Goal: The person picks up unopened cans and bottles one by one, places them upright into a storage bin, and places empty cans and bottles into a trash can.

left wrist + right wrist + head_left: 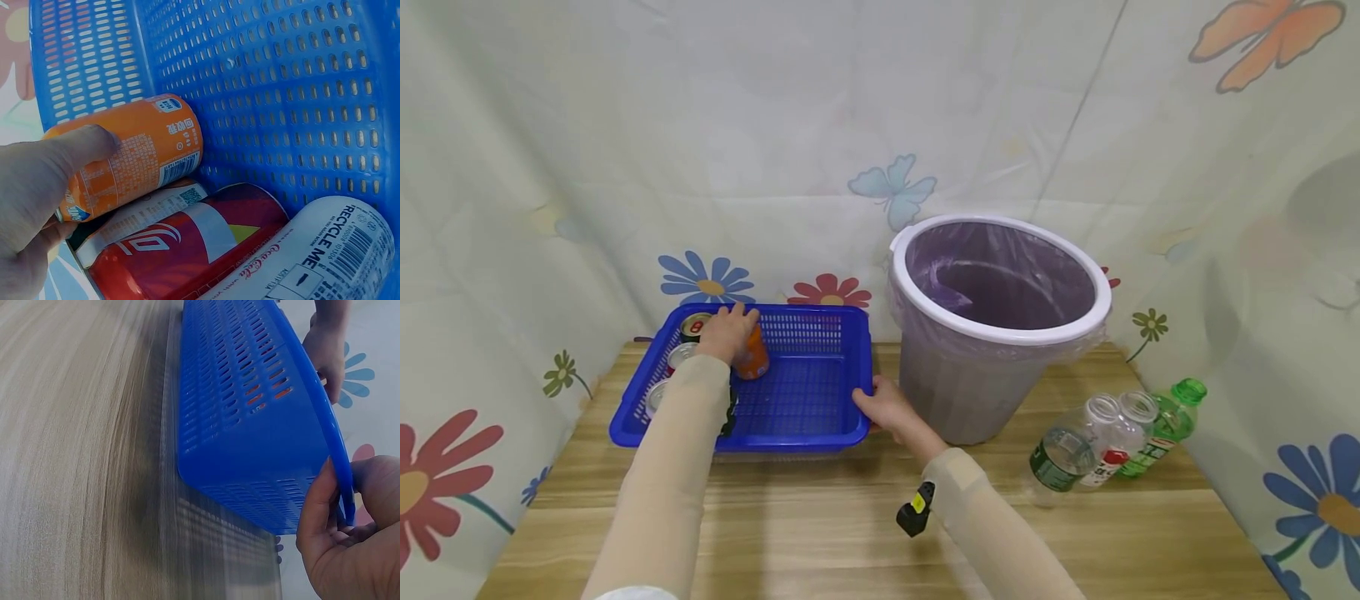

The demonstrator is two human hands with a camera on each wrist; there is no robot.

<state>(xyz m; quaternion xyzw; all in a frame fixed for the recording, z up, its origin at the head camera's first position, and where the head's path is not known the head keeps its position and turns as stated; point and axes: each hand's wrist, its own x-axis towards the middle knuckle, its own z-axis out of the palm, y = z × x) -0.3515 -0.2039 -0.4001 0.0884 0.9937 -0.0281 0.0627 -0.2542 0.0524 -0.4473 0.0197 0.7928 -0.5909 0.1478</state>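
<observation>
My left hand (724,335) holds an orange can (752,357) inside the blue plastic basket (805,442), at its left part. The left wrist view has the thumb across the can's printed side. Beside that can lie a red Coca-Cola can (187,247), a white can (325,256) and a dark can partly hidden under the orange one. Further can tops (696,326) show along the basket's left side, some covered by my left arm. At the basket's right end, my right hand (891,408) pinches the rim between thumb and fingers, clearest in the right wrist view.
A grey bin (970,392) with a white rim and purple liner stands right of the basket. Further right on the wooden table (820,533) are a clear bottle with a dark green label (1056,467), another clear bottle (1123,437) and a green bottle (1176,417). Patterned cloth hangs behind.
</observation>
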